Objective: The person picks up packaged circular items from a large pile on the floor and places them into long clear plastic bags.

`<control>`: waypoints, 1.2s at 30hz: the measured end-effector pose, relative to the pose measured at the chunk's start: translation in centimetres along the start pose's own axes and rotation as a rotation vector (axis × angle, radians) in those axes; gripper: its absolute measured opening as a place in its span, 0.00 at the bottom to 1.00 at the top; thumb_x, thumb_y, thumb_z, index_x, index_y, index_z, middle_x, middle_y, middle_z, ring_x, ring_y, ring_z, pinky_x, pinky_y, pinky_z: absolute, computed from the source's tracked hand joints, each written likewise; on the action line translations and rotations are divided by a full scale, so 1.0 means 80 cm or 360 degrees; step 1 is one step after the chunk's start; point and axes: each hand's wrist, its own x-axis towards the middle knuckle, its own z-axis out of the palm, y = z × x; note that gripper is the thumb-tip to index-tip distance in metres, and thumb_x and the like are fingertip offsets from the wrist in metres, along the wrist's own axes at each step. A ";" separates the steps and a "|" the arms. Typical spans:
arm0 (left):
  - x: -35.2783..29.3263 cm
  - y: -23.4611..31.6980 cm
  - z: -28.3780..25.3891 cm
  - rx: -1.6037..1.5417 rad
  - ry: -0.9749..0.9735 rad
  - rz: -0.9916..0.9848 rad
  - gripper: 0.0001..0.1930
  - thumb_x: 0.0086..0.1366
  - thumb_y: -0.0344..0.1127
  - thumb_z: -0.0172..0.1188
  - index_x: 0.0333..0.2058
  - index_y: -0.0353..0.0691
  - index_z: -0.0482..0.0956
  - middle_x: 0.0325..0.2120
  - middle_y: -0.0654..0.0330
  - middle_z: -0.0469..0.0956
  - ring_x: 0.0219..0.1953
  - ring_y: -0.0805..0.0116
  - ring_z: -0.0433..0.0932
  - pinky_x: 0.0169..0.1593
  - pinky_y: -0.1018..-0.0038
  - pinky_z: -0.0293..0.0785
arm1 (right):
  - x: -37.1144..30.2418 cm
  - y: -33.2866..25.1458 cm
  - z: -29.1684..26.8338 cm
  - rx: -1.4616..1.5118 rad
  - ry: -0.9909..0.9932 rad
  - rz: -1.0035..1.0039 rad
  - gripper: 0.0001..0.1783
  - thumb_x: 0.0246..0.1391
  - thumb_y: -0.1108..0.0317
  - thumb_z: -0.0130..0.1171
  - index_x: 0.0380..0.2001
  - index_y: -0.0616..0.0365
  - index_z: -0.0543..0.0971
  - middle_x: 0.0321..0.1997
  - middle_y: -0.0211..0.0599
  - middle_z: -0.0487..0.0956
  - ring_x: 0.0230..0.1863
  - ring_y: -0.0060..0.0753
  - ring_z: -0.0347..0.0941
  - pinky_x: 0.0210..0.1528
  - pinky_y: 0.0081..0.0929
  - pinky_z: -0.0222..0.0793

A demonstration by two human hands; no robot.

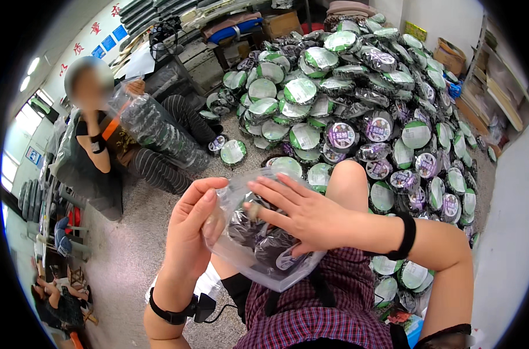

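A clear plastic bag [279, 278] rests above my lap, with dark, shiny wrapped packs [278, 247] inside; one shows a purple and white label. My left hand [190, 224] grips the bag's left edge near its mouth, thumb and fingers closed on the film. My right hand [311, 212] lies over the bag and packs with its fingers stretched and spread. Whether its fingertips are inside the bag or on top of it, I cannot tell.
A large heap of round packs [299, 91] with green-white and purple labels fills the floor ahead and right. To the left, a seated person [87, 145] holds a long clear bag [160, 125] of stacked packs. Shelves [503, 81] stand at far right.
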 end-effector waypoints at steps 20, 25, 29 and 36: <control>0.036 0.012 -0.029 -0.0588 -0.0035 -0.0008 0.13 0.71 0.31 0.43 0.52 0.38 0.68 0.15 0.72 0.58 0.14 0.85 0.55 0.19 0.88 0.53 | 0.012 0.050 -0.007 0.0282 -0.0369 0.0961 0.33 0.54 0.43 0.53 0.47 0.64 0.70 0.37 0.47 0.78 0.46 0.47 0.73 0.58 0.39 0.62; 0.029 0.035 -0.087 -0.0542 0.0267 0.0128 0.18 0.71 0.31 0.43 0.58 0.40 0.64 0.16 0.73 0.58 0.16 0.85 0.59 0.23 0.87 0.56 | -0.044 0.047 -0.079 -0.0491 -0.0217 -0.0216 0.12 0.48 0.55 0.59 0.26 0.52 0.73 0.26 0.29 0.75 0.35 0.32 0.74 0.58 0.39 0.60; -0.001 0.088 -0.082 0.0490 -0.0093 0.0808 0.23 0.69 0.32 0.46 0.61 0.36 0.59 0.39 0.62 0.75 0.26 0.85 0.72 0.32 0.88 0.68 | -0.017 0.009 -0.102 -0.0431 0.0668 -0.0297 0.10 0.42 0.62 0.61 0.21 0.50 0.70 0.21 0.25 0.69 0.31 0.27 0.70 0.55 0.35 0.63; -0.017 0.090 -0.007 0.1541 0.0054 0.0938 0.12 0.63 0.26 0.49 0.44 0.34 0.74 0.31 0.65 0.75 0.26 0.84 0.67 0.28 0.88 0.60 | -0.005 -0.038 -0.162 -0.0558 0.1258 -0.0465 0.08 0.43 0.62 0.60 0.19 0.53 0.75 0.16 0.28 0.73 0.24 0.33 0.73 0.43 0.33 0.64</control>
